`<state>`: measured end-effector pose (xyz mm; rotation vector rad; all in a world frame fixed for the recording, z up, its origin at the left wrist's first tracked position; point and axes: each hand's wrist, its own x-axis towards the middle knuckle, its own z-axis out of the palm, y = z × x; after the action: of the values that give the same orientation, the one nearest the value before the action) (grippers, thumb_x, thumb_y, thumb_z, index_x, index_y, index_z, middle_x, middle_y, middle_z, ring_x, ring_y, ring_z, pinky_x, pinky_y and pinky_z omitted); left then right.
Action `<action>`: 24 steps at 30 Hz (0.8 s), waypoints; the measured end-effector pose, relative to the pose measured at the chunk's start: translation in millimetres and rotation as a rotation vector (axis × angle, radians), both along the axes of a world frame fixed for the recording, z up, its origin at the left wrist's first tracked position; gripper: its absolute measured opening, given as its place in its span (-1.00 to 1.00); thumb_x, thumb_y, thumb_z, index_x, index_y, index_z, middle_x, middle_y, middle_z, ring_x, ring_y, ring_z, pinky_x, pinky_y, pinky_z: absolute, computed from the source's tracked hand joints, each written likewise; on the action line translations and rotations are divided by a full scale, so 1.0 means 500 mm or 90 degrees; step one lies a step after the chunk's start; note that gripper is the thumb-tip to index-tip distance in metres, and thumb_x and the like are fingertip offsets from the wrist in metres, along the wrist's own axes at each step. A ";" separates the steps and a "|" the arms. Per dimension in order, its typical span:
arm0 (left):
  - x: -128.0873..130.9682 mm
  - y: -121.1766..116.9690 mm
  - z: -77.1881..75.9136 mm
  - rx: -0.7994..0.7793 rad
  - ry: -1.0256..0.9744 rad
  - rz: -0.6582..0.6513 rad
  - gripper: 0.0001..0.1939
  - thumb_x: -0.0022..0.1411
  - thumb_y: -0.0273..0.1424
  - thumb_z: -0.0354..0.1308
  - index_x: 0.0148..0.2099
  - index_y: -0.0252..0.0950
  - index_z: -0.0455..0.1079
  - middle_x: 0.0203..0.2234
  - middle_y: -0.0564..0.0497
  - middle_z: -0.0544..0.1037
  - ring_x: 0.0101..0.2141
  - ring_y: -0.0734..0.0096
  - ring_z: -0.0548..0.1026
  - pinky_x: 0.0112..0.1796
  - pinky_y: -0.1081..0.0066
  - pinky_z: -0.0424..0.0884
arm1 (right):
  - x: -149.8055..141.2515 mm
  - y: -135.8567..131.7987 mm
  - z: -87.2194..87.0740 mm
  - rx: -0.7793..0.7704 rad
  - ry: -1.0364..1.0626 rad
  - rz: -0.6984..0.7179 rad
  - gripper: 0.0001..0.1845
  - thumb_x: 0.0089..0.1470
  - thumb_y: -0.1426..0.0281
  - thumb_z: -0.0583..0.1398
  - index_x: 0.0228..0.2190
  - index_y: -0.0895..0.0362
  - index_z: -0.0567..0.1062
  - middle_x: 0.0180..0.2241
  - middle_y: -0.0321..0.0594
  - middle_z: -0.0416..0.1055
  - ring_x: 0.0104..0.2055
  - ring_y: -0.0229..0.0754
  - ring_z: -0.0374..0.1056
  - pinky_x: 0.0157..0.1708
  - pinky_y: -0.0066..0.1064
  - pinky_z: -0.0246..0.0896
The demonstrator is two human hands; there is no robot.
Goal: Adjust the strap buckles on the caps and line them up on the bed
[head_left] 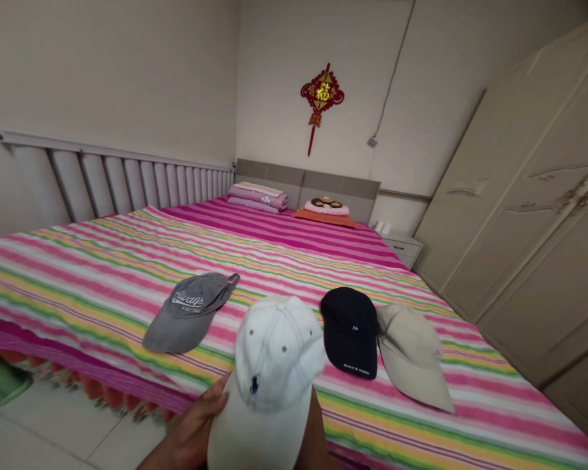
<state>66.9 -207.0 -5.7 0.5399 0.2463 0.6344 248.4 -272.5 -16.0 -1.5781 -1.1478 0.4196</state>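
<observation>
A white baseball cap (269, 378) with a small dark emblem is held up at the bottom centre, its brim pointing down toward me. My left hand (196, 427) grips its left side, thumb on the fabric. My right hand (316, 437) is mostly hidden behind the cap's right side; only part of the wrist shows. On the striped bedspread (102, 274) lie a grey cap (189, 310) to the left, a black cap (350, 329) just right of the white one, and a beige cap (414, 356) beside the black one.
The bed fills the middle, with folded pink bedding (257, 196) and a pillow (326, 209) at the headboard. A cream wardrobe (534, 222) stands at the right, a nightstand (402, 245) beside the bed. White floor tiles (53, 431) lie at the lower left.
</observation>
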 end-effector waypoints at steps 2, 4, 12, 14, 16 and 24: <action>0.017 0.043 0.010 0.012 0.005 0.020 -0.46 -0.06 -0.54 0.19 0.04 -0.29 0.28 -0.24 -0.11 0.53 -0.14 0.17 0.44 -0.06 0.25 0.28 | 0.004 -0.008 -0.016 0.032 -0.062 0.048 -0.75 -0.01 0.37 0.17 -0.21 0.05 0.44 -0.18 -0.21 0.41 -0.16 -0.10 0.33 -0.19 -0.27 0.27; 0.041 0.092 0.015 0.022 0.024 0.044 -0.44 -0.04 -0.57 0.18 0.06 -0.32 0.24 -0.28 -0.11 0.54 -0.17 0.18 0.46 -0.08 0.26 0.30 | 0.015 -0.016 -0.041 0.086 -0.203 0.073 -0.65 -0.05 0.47 0.16 -0.17 -0.01 0.42 -0.18 -0.22 0.44 -0.14 -0.07 0.35 -0.17 -0.28 0.28; 0.185 0.253 0.059 0.021 0.050 0.101 -0.55 0.02 -0.64 0.07 0.02 -0.44 0.26 -0.37 -0.12 0.56 -0.34 0.30 0.52 -0.15 0.32 0.37 | 0.067 -0.019 -0.146 0.150 -0.495 -0.051 -0.70 0.00 0.50 0.06 -0.19 0.07 0.40 -0.26 -0.13 0.49 -0.24 -0.06 0.42 -0.29 -0.29 0.39; 0.215 0.276 0.049 0.014 0.063 0.109 -0.56 0.04 -0.64 0.06 0.02 -0.43 0.25 -0.36 -0.12 0.56 -0.32 0.30 0.52 -0.15 0.33 0.36 | 0.071 -0.016 -0.157 0.150 -0.494 -0.058 -0.72 0.01 0.48 0.06 -0.20 0.05 0.40 -0.26 -0.13 0.49 -0.24 -0.06 0.42 -0.30 -0.29 0.39; 0.234 0.293 0.024 0.001 0.103 0.106 -0.55 0.04 -0.65 0.06 0.03 -0.44 0.23 -0.37 -0.13 0.56 -0.34 0.31 0.52 -0.16 0.33 0.38 | 0.074 -0.015 -0.159 0.158 -0.482 -0.060 -0.72 0.01 0.48 0.05 -0.20 0.04 0.40 -0.27 -0.15 0.49 -0.25 -0.07 0.42 -0.30 -0.29 0.38; 0.234 0.316 -0.041 -0.027 0.219 0.106 -0.61 -0.03 -0.67 0.12 -0.08 -0.47 0.27 -0.48 -0.11 0.54 -0.48 0.31 0.52 -0.37 0.36 0.45 | 0.095 0.018 -0.072 0.045 -0.029 -0.022 -0.81 -0.03 0.36 0.10 -0.32 0.09 0.43 -0.40 -0.17 0.46 -0.35 -0.11 0.40 -0.36 -0.34 0.32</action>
<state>183.8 -48.8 -26.2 0.5907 0.6319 0.6946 295.9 -263.5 -52.3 -1.5509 -1.1568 0.3191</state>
